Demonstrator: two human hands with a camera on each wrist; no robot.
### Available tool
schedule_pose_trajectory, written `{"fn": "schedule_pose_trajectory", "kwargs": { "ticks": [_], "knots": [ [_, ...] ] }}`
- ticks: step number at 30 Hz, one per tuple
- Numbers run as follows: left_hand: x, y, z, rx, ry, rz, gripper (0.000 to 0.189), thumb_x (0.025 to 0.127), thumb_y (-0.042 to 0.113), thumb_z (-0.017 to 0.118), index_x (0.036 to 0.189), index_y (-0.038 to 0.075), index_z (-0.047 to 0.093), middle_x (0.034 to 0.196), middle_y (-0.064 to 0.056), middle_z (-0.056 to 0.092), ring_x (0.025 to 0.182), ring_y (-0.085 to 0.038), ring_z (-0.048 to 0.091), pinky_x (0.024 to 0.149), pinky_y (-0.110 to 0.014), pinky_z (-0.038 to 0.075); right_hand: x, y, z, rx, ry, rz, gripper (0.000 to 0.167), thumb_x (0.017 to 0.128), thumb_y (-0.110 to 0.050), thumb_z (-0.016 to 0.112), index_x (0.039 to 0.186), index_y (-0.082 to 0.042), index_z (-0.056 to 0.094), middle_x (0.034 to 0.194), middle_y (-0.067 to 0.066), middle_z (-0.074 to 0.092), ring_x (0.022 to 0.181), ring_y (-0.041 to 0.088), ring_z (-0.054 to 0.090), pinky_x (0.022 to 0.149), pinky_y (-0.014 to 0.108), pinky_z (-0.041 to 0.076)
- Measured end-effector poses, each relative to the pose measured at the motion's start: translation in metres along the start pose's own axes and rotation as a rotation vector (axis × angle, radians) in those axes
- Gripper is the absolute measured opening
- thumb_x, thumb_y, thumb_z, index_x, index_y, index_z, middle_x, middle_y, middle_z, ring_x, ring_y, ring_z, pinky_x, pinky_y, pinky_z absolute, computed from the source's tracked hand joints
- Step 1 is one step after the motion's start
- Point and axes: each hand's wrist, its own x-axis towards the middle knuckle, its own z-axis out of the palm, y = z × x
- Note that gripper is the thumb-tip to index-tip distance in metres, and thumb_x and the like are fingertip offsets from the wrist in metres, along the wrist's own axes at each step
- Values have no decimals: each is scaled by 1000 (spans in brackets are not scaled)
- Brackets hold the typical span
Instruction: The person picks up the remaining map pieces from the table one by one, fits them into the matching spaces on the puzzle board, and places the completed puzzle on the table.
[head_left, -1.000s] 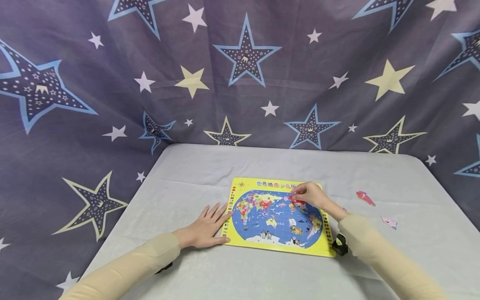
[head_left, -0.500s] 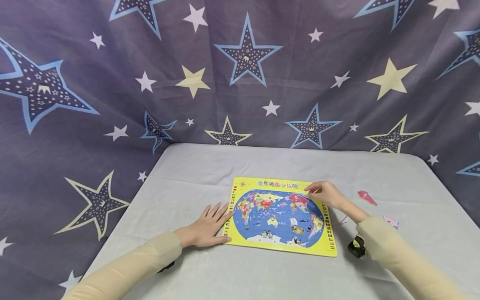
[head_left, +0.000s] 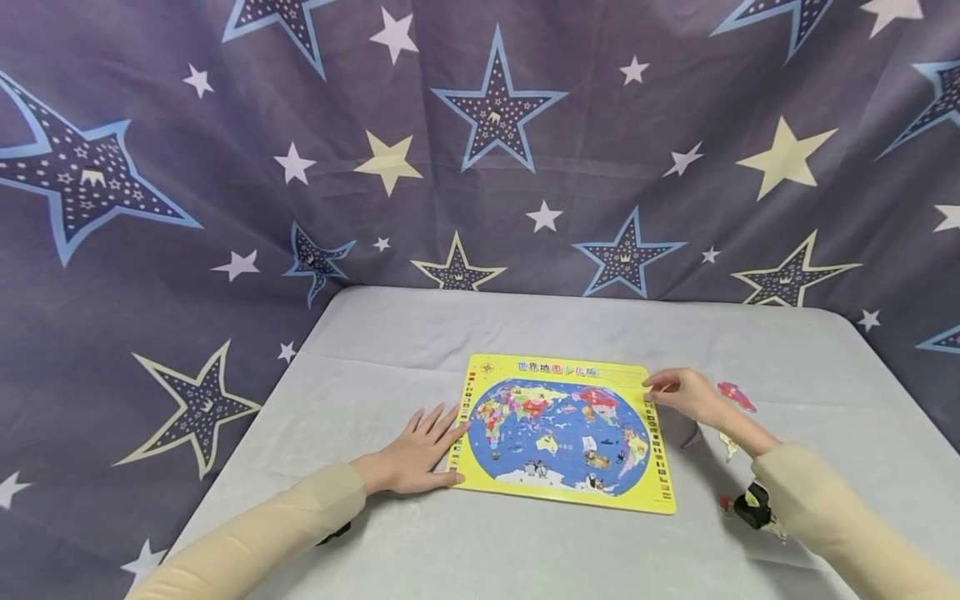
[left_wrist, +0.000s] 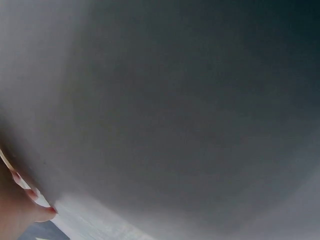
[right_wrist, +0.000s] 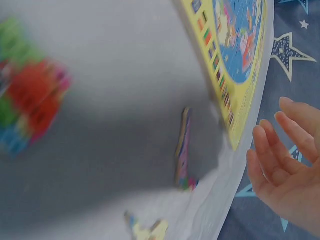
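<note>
A yellow-bordered world map puzzle board [head_left: 562, 433] lies flat on the table, its blue oval map filled with coloured continents and animals. My left hand [head_left: 412, 454] rests palm-down at the board's left side, fingers spread, fingertips touching its edge. Only a bit of that hand [left_wrist: 22, 210] shows in the left wrist view. Over the board's upper right edge hovers my right hand [head_left: 686, 396], fingers loosely bent; the right wrist view shows the same hand [right_wrist: 292, 170] with nothing between its fingers. Below it, a thin pinkish-purple piece [right_wrist: 183, 150] lies on the table.
Right of the board lie loose pieces: a pinkish-red one [head_left: 737, 396] and a cream one [head_left: 728, 446]. A blurred red and green cluster [right_wrist: 35, 97] sits at the right wrist view's left. A star-patterned curtain [head_left: 480, 150] hangs behind the grey-covered table [head_left: 420, 333].
My right hand has drawn back rightward from the map's upper part to the board's right edge. A red piece under its fingers earlier now lies in the map. The left hand stays put.
</note>
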Motion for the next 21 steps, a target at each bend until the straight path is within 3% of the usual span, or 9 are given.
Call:
{"fn": "schedule_pose_trajectory", "kwargs": {
  "ticks": [5, 14, 21],
  "knots": [
    [0, 1, 0, -17, 7, 9, 80, 83, 67, 28, 144, 19, 10, 149, -8, 1, 134, -30, -1, 104, -52, 3, -10, 12, -10, -17, 5, 30, 26, 82, -10, 61, 101, 8, 62, 86, 13, 64, 74, 19, 59, 61, 26, 47],
    [0, 0, 1, -15, 8, 8, 80, 83, 68, 27, 144, 19, 9, 149, -7, 0, 134, -29, -3, 104, -52, 2, -23, 26, -28, -26, 59, 6, 25, 82, -6, 60, 100, 11, 61, 86, 19, 63, 73, 25, 60, 59, 23, 47],
    [0, -1, 2, -31, 23, 22, 79, 84, 65, 30, 144, 17, 11, 149, -10, 3, 134, -31, 0, 103, -53, 3, -29, 40, -39, -40, 81, 26, 26, 82, -6, 60, 101, 11, 60, 88, 21, 64, 72, 14, 59, 59, 21, 47]
  ]
}}
